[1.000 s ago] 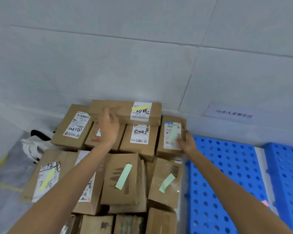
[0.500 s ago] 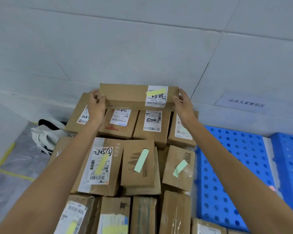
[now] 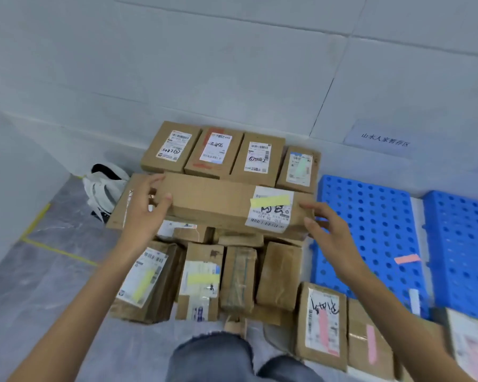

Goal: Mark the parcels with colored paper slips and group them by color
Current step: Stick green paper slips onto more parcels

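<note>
A long brown parcel [image 3: 213, 205] with a yellow slip [image 3: 269, 201] on its label lies across the middle of the parcel pile. My left hand [image 3: 146, 213] grips its left end, fingers over the top and thumb on the front. My right hand [image 3: 331, 235] touches its right end with fairly straight fingers. Behind it stands a row of parcels; the rightmost one [image 3: 300, 166] carries a green slip. In front are parcels with yellow slips [image 3: 142, 285] [image 3: 202, 279]. At the front right lie parcels with pink slips [image 3: 323, 323] [image 3: 370, 343].
A blue perforated pallet [image 3: 370, 216] lies to the right, with a loose pink slip [image 3: 406, 259] on it. A white and black bag [image 3: 102, 188] sits left of the pile by the wall. Yellow tape [image 3: 55, 249] marks the grey floor. My knees show at the bottom.
Both hands took the long yellow-slip parcel off the back row and brought it toward me, down onto the middle of the pile. The back row's labels now show.
</note>
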Available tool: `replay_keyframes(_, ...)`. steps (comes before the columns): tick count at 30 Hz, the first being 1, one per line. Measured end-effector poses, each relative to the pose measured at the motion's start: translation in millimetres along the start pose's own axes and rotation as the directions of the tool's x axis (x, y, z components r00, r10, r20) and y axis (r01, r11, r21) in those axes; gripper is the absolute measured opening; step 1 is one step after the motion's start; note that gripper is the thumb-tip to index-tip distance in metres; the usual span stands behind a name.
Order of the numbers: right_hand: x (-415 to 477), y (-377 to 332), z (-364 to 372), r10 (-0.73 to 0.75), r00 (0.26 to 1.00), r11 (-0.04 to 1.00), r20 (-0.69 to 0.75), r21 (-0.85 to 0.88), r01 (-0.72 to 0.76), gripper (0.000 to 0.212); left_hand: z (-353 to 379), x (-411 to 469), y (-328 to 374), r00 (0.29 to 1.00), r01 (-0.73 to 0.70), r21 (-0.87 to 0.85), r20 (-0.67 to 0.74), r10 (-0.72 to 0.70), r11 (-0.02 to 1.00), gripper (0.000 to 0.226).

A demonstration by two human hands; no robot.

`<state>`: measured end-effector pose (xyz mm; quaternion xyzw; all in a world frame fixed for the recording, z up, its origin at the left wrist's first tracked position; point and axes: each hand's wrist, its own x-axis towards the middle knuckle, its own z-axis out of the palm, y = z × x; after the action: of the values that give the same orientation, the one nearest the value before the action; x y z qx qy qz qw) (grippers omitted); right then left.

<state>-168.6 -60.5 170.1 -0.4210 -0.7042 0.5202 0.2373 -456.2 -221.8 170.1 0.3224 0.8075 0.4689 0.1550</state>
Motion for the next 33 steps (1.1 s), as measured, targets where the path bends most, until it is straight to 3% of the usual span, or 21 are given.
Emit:
replay_keyframes(4,-47.7,19.4,3.1,0.063,0.996,0.998,0.07,0.016,-0.065,0.021,-0.3,-47.5,-25.6,0.99,0.139,0.026,0.012,-0.139,0.99,0.025)
replay_keyframes(8,-59.5,45.8,7.7,0.191,0.966,0.979,0.174,-0.106,-0.175,0.019,10.2,-70.4,-61.2,0.966,0.235,0.181,0.068,-0.25,0.955,0.014)
replay_keyframes(12,-55.5,56.0,11.5,0.285,0.927,0.945,0.243,-0.232,-0.23,0.015,18.2,-65.7,-79.1,0.947,0.243,0.336,0.12,-0.297,0.91,0.015)
replay_keyframes(16,-30.4,44.1,-0.1,0.235,0.959,0.93,0.161,-0.324,-0.173,0.011,20.0,-24.4,-61.3,0.965,0.152,0.496,0.113,-0.237,0.855,0.02)
replay_keyframes(20,45.2,10.3,-3.3,0.094,0.995,0.969,0.036,-0.234,-0.083,0.015,44.8,50.0,-8.2,0.991,-0.032,0.302,0.136,-0.009,0.953,0.021)
replay_keyframes(23,130.6,2.1,14.1,0.14,0.989,0.989,-0.053,-0.03,-0.141,0.02,92.1,116.2,28.8,0.947,-0.025,0.127,0.322,-0.017,0.992,0.023)
replay_keyframes(26,199.0,12.3,39.3,0.279,0.959,0.96,-0.058,0.057,-0.276,0.027,143.7,169.5,28.2,0.86,0.013,0.177,0.501,-0.101,0.984,0.032)
replay_keyframes(29,232.2,33.6,62.1,0.362,0.932,0.932,0.018,-0.04,-0.361,0.035,184.7,198.2,11.9,0.773,-0.012,0.265,0.614,-0.159,0.964,0.036)
replay_keyframes(33,248.7,59.1,81.7,0.384,0.92,0.896,0.071,-0.271,-0.353,0.036,212.9,212.6,-13.3,0.76,-0.024,0.277,0.629,-0.162,0.961,0.042)
